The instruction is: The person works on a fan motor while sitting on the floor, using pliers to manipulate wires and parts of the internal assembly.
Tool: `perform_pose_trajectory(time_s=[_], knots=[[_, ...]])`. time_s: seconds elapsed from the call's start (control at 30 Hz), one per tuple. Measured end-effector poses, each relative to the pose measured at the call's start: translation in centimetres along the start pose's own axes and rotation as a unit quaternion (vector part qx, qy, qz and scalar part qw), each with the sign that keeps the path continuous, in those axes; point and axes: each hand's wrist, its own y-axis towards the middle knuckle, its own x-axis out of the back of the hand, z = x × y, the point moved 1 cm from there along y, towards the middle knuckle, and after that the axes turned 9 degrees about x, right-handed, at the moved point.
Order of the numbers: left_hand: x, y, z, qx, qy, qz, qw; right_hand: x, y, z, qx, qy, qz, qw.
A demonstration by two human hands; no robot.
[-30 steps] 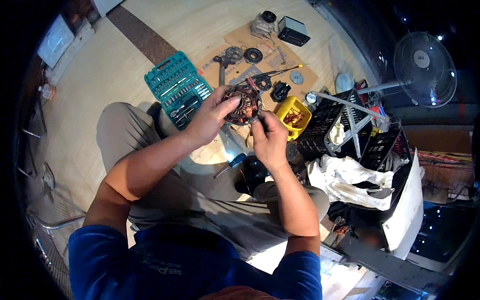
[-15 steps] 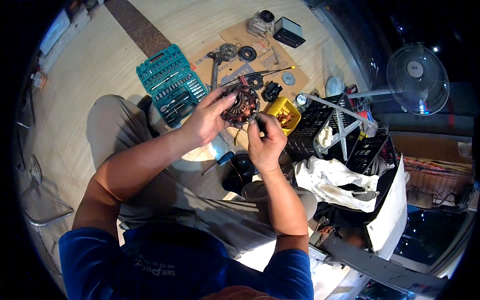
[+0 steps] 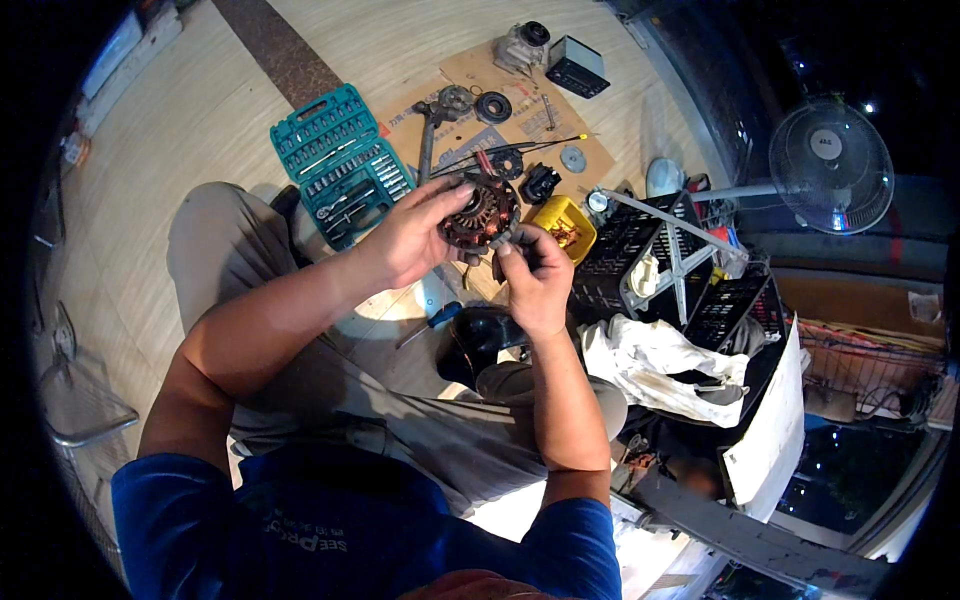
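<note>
My left hand is wrapped round the left side of a ring-shaped motor stator with copper windings, its thumb lying across the top. At the stator's lower right rim my right hand has its thumb and fingers closed on the edge; whether a small piece is pinched there too is hidden. Beyond the stator, a black plastic part and a yellow bin with copper-coloured pieces stand close by. On the floor below my hands lies a screwdriver with a blue handle.
An open teal socket set lies at the left. Flat cardboard carries a hammer, a black ring and metal parts. At the right are black crates, a white cloth and a fan.
The view has shifted slightly. My right thumb and fingers have moved a little along the stator's lower right rim. My left hand keeps its hold.
</note>
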Motion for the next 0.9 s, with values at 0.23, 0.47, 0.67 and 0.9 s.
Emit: perform_pose_trajectory(time_s=[0.23, 0.47, 0.67, 0.9], knots=[[0.2, -0.2, -0.5, 0.053, -0.010, 0.015, 0.998, -0.5, 0.1, 0.7, 0.094, -0.131, -0.001, 0.987], [-0.4, -0.6, -0.7, 0.018, 0.042, -0.045, 0.998, -0.7, 0.0, -0.3, 0.031, -0.082, -0.048, 0.995], [0.1, -0.6, -0.5, 0.019, 0.050, -0.058, 0.997, -0.8, -0.1, -0.4, 0.008, -0.028, -0.031, 0.999], [-0.1, -0.8, -0.8, 0.027, 0.022, -0.043, 0.998, -0.9, 0.0, 0.0, -0.017, 0.051, 0.014, 0.998]])
